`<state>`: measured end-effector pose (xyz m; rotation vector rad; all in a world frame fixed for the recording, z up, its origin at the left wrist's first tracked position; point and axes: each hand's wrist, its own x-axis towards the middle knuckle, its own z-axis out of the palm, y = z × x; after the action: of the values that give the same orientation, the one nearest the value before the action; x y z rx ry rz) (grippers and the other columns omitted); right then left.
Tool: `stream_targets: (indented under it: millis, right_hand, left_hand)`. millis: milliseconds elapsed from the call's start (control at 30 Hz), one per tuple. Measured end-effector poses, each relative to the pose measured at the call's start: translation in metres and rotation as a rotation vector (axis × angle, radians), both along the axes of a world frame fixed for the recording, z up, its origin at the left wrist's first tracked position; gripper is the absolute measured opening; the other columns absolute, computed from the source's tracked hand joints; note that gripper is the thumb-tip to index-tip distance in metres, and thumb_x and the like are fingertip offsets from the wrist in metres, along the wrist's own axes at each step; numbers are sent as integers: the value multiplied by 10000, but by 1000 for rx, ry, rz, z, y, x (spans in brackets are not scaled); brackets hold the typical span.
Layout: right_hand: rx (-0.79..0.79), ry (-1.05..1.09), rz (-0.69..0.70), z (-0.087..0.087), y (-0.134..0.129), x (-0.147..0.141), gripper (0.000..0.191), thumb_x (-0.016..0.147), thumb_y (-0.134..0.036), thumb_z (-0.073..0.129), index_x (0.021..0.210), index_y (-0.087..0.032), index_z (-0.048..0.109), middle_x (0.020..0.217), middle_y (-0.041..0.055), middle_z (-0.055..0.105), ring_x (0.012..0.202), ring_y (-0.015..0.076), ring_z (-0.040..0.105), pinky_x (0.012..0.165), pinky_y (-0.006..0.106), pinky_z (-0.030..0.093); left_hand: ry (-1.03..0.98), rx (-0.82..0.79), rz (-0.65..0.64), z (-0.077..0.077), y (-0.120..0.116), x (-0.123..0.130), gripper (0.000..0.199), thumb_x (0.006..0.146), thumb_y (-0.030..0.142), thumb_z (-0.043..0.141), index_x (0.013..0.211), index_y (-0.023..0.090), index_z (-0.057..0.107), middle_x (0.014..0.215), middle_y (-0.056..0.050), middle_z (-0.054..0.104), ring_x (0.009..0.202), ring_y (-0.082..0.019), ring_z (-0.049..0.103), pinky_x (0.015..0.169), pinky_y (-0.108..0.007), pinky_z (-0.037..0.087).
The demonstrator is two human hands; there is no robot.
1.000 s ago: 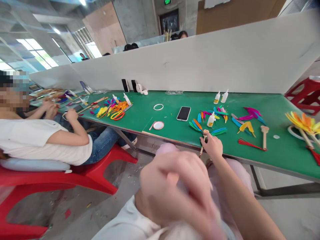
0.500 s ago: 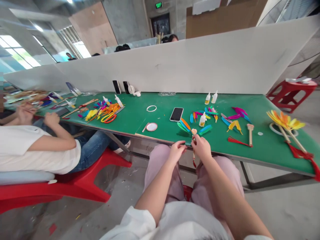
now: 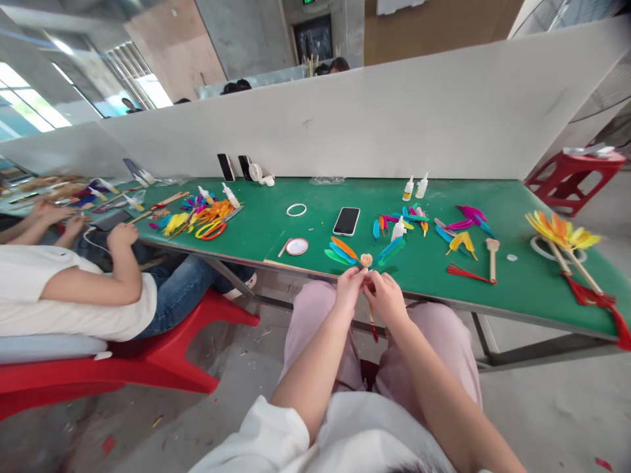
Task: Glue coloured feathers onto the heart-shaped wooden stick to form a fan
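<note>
At the table's near edge, my left hand (image 3: 349, 289) and my right hand (image 3: 387, 297) meet with fingertips pinched together. Between them is a feathered wooden stick (image 3: 366, 260) with a round, pale head. Orange, blue and green feathers (image 3: 344, 249) fan out to its left, and blue-green ones (image 3: 392, 249) to its right. A red tassel (image 3: 374, 332) dangles from its lower end, below my hands. My fingers hide the spot where the feathers meet the stick. Just behind stands a white glue bottle (image 3: 399, 228) among loose feathers (image 3: 382, 225).
A phone (image 3: 346, 221), a small white dish (image 3: 296, 246) and a white ring (image 3: 296, 209) lie ahead and left. To the right are a tasselled wooden stick (image 3: 492, 259) and yellow feather pieces (image 3: 562, 235). A co-worker in a white shirt (image 3: 93, 289) sits at left.
My left hand has closed in on the stick, beside my right hand. The stick has shifted left, and its feathers spread wider on both sides. The view has tilted slightly.
</note>
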<state>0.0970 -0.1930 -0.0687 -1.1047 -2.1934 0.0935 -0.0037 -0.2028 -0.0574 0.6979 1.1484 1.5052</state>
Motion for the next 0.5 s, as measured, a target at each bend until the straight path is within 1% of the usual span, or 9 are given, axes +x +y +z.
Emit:
stream_targets:
  millis: [133,233,300,400,467,500]
  right_hand:
    - [30,-4,29,-1,-4,-2,139,835,-234,382,841,-163,502,668,43,565,650,168,448,650,270,353]
    - [-25,67,7,-3,-7,-3,159,833,-293,391,785,-181,493,641,34,547,637,163,450,637,272,353]
    - [-151,197,-57,-5,-10,-3,206,811,-380,426,741,-194,479,613,12,527,606,149,456,593,258,348]
    - [-432,429,-134,-12,-14,-2,303,759,-503,463,754,-201,490,624,-8,546,548,126,471,532,236,344]
    - [-581,522,-111,-16,-15,-1,348,747,-540,456,766,-200,529,641,-2,578,550,127,493,535,235,357]
    - [-627,543,-87,-18,-16,-1,367,746,-549,449,757,-197,553,636,2,586,557,132,500,539,236,360]
  left_hand:
    - [-15,-1,51,3,-1,2,225,608,334,682,602,147,557,532,40,529,510,-80,488,538,-202,381]
    - [-26,-4,71,3,0,2,243,595,336,692,583,147,540,522,35,532,516,-90,506,547,-213,391]
    - [-41,-8,63,3,0,1,243,592,337,696,599,143,550,558,11,571,571,-117,555,592,-232,420]
    - [-63,-27,54,2,1,1,245,590,336,700,618,134,564,618,-29,618,671,-160,607,669,-271,450]
    - [-69,-40,60,1,1,2,242,593,328,700,610,130,562,632,-43,630,699,-170,618,691,-281,455]
    - [-71,-44,63,1,1,2,239,596,324,698,608,128,562,637,-49,635,704,-172,621,695,-282,457]
